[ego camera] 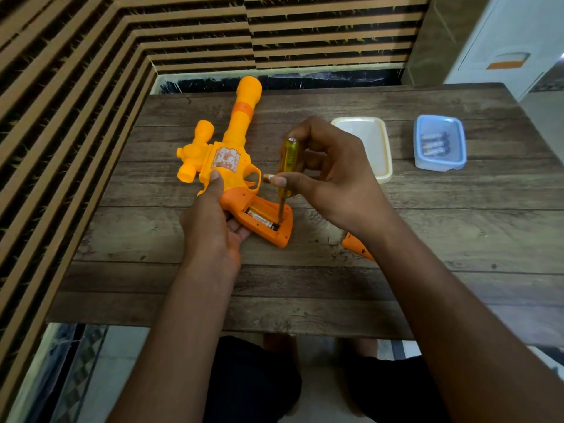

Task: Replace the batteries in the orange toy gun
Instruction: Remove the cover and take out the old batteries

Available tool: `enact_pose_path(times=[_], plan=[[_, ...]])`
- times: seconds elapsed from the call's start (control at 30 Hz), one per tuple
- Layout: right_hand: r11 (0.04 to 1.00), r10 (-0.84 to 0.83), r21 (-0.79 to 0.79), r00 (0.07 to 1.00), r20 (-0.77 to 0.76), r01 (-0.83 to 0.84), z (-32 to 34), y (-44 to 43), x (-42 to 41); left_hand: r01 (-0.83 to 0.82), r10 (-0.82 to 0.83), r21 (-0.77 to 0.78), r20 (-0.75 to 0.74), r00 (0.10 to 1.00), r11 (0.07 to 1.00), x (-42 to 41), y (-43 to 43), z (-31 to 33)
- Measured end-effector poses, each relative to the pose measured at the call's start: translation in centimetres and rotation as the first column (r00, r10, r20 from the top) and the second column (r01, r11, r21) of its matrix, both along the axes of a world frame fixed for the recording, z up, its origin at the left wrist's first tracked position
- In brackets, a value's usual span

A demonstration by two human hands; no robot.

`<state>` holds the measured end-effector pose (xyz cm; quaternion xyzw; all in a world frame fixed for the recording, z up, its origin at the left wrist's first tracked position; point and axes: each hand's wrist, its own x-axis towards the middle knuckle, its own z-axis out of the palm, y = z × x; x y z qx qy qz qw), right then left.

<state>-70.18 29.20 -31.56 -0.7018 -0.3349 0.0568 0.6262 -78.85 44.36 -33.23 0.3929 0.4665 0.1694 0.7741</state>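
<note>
In the head view we see the orange toy gun [227, 154] lying on the wooden table [305, 285], barrel pointing away from us and its grip towards us. The left hand [213, 222] grips it where body meets grip, thumb on the yellow side and fingers curled beneath. The grip's compartment is open, with a battery [258, 219] lying inside. The right hand [331, 178] comes in from the right and holds a yellow-handled screwdriver [288, 164] almost upright, fingers wrapped round the handle and the tip set in the compartment at the battery's near end. A small battery-like end [268, 178] shows just beside the right thumb tip, but we cannot tell what it is. Behind the right hand lies a cream lid [378, 154], partly hidden. Farther right stands a blue container [441, 167] holding batteries [433, 145]. An orange cover piece [355, 244] peeks out from under the right wrist.
</note>
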Motion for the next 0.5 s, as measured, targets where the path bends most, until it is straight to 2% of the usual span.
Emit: enact_pose_path(times=[0.3,0.4,0.5], plan=[[0.998,0.045,-0.033,0.999,0.015,-0.044,0.56,0.26,-0.24,0.001,-0.001,-0.006,0.011,1.000,1.000,0.15,0.22,-0.32],[0.998,-0.007,-0.057,1.000,0.019,0.008,0.25,0.08,-0.20,0.009,-0.009,-0.020,0.017,1.000,1.000,0.12,0.20,-0.31],[0.996,-0.084,-0.018,0.995,-0.053,0.083,-0.28,-0.07,-0.42,0.003,-0.002,-0.054,0.027,1.000,0.999,0.10,0.37,-0.41]])
